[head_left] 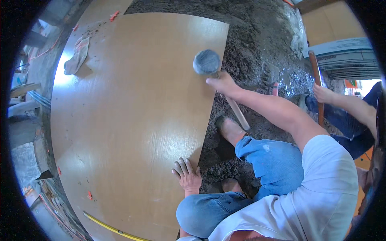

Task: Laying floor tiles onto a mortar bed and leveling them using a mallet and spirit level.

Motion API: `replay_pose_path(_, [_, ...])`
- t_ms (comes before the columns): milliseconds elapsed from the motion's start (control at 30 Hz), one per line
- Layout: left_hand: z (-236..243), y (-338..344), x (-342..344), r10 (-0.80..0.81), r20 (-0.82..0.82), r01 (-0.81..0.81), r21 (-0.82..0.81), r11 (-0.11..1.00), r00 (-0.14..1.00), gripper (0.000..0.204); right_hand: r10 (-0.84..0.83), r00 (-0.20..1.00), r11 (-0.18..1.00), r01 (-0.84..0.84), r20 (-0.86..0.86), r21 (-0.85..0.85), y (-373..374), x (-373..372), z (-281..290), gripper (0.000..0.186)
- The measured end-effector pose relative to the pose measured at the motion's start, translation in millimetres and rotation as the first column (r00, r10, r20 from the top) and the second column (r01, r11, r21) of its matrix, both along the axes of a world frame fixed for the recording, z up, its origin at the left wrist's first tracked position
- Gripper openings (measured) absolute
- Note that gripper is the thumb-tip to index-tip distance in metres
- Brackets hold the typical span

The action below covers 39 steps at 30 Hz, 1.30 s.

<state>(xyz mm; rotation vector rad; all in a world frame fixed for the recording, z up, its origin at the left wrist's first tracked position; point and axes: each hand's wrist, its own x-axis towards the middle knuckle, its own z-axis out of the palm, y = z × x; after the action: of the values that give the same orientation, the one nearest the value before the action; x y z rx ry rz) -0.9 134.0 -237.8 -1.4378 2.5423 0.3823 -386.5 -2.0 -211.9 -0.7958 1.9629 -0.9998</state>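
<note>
My right hand (224, 83) grips a mallet (206, 62) just below its round grey head. The mallet's pale wooden handle (239, 114) slants down behind the hand, and the head is over the right part of a large glossy beige tile (132, 92). Near that tile's lower right edge, my left hand (187, 174) lies flat, fingers spread, beside my bent knee. Dark wet mortar (245, 44) borders the tile on the right. My feet are down in it.
A crumpled light cloth (78, 56) and small red tile-levelling pieces (89, 195) lie about the tile's left side. A yellow strip (114, 229) rests at the bottom. At right, a co-worker's hand (323, 93) holds a wooden shaft (317, 74) near stacked tiles (350, 62).
</note>
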Motion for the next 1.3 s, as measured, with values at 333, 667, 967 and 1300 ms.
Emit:
replay_pose_path(333, [10.9, -0.8, 3.1, 0.115, -0.12, -0.091, 0.187, 0.978, 0.986, 0.072, 0.33, 0.925, 0.944, -0.33, -0.188, 0.032, 7.5, 20.6, 15.3, 0.029])
replay_pose_path(667, [-8.3, -111.7, 92.7, 0.621, -0.176, -0.645, -0.21, 0.734, 0.764, 0.068, 0.872, 0.396, 0.48, -0.806, -0.286, 0.346, 13.2, 113.3, 42.4, 0.024])
replay_pose_path(967, [-16.2, -330.4, 132.5, 0.856, -0.154, -0.848, -0.307, 0.433, 0.493, 0.07, 0.99, 0.143, 0.125, -0.879, 0.004, 0.461, -1.6, 156.4, 46.7, 0.022])
replay_pose_path(1300, [-28.2, -401.9, 181.0, 0.727, -0.105, -0.712, -0.335, 0.617, 0.679, 0.066, 0.945, 0.32, 0.279, -0.896, 0.065, 0.344, -43.1, 133.6, 45.2, 0.022])
